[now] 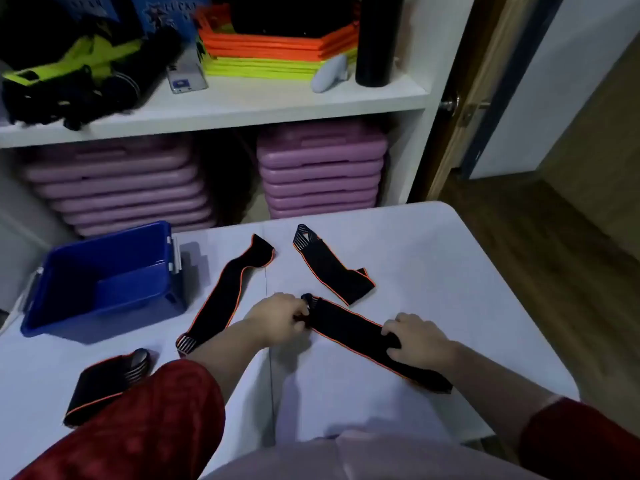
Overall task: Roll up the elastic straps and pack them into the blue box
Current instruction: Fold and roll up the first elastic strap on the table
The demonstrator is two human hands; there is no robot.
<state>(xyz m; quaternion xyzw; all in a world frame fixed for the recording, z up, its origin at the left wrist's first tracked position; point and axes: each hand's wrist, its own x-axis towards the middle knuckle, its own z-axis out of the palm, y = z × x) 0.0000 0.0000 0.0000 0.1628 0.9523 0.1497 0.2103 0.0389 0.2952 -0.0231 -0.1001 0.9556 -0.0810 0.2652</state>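
Both hands are clamped on 1 strap (367,337) lying mid-table: left hand (282,318) pinching its far end, right hand (419,341) pressing its middle. A loose start would likely unravel before reaching the blue box (104,282) at far left.

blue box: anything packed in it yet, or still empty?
Empty as far as visible: the blue box sits open with bare blue floor showing, no strap inside. All four straps lie on the table; its near inner wall is hidden.
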